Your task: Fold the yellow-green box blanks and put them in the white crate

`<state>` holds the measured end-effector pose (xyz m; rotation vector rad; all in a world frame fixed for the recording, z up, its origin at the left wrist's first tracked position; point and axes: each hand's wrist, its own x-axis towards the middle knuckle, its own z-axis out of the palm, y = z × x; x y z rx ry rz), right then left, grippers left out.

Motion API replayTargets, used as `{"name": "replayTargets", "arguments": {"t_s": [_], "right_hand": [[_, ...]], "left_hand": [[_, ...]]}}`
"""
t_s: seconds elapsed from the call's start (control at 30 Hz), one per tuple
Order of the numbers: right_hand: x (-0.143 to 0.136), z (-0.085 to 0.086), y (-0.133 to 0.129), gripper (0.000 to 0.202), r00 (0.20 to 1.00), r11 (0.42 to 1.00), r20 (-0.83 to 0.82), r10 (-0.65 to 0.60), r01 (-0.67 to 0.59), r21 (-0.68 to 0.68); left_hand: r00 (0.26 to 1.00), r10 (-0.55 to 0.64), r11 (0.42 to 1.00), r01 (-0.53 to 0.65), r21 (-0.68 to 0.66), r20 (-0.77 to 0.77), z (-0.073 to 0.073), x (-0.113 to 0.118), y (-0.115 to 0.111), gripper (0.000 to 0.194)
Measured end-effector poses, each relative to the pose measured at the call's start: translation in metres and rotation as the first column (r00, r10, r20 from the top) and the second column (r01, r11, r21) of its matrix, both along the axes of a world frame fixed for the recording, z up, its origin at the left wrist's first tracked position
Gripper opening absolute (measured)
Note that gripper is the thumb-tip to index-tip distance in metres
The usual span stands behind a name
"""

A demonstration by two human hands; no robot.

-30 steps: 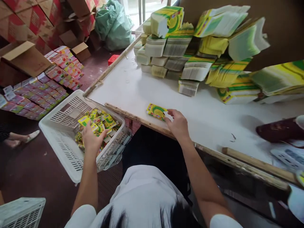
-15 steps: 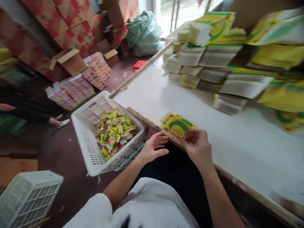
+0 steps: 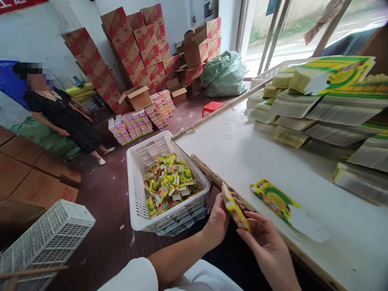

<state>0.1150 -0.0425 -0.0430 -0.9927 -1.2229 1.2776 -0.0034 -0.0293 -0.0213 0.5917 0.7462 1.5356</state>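
Between my two hands, just off the table's front edge, is a small yellow-green carton [image 3: 234, 211], tilted and partly opened out. My left hand [image 3: 218, 220] grips its left end. My right hand [image 3: 264, 238] pinches the lower right end between thumb and fingers. On the white table [image 3: 218, 141] beside them lies a flat yellow-green carton blank [image 3: 273, 198] with a white flap. Left of my hands, a white plastic basket [image 3: 138, 202] holds many small yellow-green cartons [image 3: 169, 182].
Stacks of flat carton blanks [image 3: 330, 113] fill the table's far right. Beyond the basket stand pink boxes [image 3: 133, 125], brown-red cartons [image 3: 145, 48], a green sack [image 3: 226, 74] and a red stool [image 3: 212, 107]. A person [image 3: 57, 105] stands at left. Another plastic crate [image 3: 51, 238] is at lower left.
The view has shifted, bringing more of the room into sight. My left hand, empty before, now grips a carton together with my right. A flat blank lies apart on the table.
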Motion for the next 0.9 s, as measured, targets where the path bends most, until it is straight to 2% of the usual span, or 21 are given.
{"name": "replayTargets", "arguments": {"t_s": [0.13,0.2,0.27,0.33,0.37,0.43,0.5,0.53,0.6,0.63,0.7,0.73,0.8,0.83,0.9], "right_hand": [[0.018,-0.006,0.002,0.028,0.976,0.991,0.192,-0.100,0.081,0.105],[0.030,-0.007,0.004,0.027,0.925,0.968,0.329,-0.188,0.118,0.221],[0.044,-0.004,0.007,0.023,0.821,0.909,0.469,-0.325,0.135,0.393],[0.059,0.002,0.011,0.022,0.693,0.826,0.569,-0.442,0.068,0.559],[0.064,0.005,0.013,0.024,0.656,0.790,0.597,-0.462,-0.002,0.613],[0.068,0.012,0.014,0.029,0.675,0.737,0.624,-0.394,-0.174,0.653],[0.063,0.016,0.012,0.032,0.738,0.706,0.619,-0.269,-0.286,0.648],[0.057,0.016,0.009,0.032,0.760,0.707,0.601,-0.247,-0.283,0.649],[0.043,0.015,0.000,0.033,0.750,0.748,0.564,-0.346,-0.142,0.648],[0.035,0.014,-0.005,0.032,0.719,0.761,0.539,-0.439,-0.021,0.648],[0.019,0.011,-0.017,0.034,0.656,0.755,0.482,-0.581,0.212,0.621],[0.012,0.010,-0.022,0.036,0.684,0.764,0.433,-0.587,0.290,0.577],[0.003,0.010,-0.027,0.042,0.853,0.867,0.278,-0.441,0.326,0.376],[0.002,0.011,-0.026,0.047,0.911,0.912,0.178,-0.371,0.322,0.252],[0.005,0.013,-0.018,0.057,0.950,0.948,0.054,-0.308,0.302,0.097]], "left_hand": [[0.942,0.035,0.999,-0.042,-0.012,-0.334,-0.002,-0.014,-0.002,0.051],[0.900,-0.019,1.000,0.010,-0.023,-0.436,0.003,-0.026,0.000,0.053],[0.840,-0.064,0.997,0.083,0.011,-0.538,0.016,-0.040,0.001,0.061],[0.738,-0.040,0.988,0.131,0.085,-0.674,0.034,-0.054,0.001,0.074],[0.664,-0.014,0.979,0.161,0.126,-0.747,0.043,-0.058,0.000,0.083],[0.499,0.025,0.955,0.245,0.169,-0.866,0.055,-0.061,-0.002,0.102],[0.376,-0.019,0.928,0.352,0.123,-0.926,0.056,-0.055,-0.003,0.106],[0.343,-0.073,0.916,0.394,0.073,-0.936,0.052,-0.049,-0.004,0.102],[0.322,-0.188,0.909,0.415,-0.040,-0.928,0.039,-0.038,-0.005,0.089],[0.332,-0.220,0.917,0.392,-0.078,-0.917,0.031,-0.033,-0.005,0.083],[0.383,-0.208,0.950,0.298,-0.093,-0.900,0.018,-0.027,-0.006,0.078],[0.410,-0.184,0.962,0.263,-0.077,-0.893,0.014,-0.026,-0.006,0.079],[0.447,-0.142,0.968,0.249,-0.030,-0.883,0.011,-0.029,-0.005,0.082],[0.453,-0.122,0.968,0.250,-0.005,-0.883,0.011,-0.031,-0.003,0.084],[0.426,-0.098,0.952,0.304,0.040,-0.899,0.011,-0.035,0.000,0.089]]}}
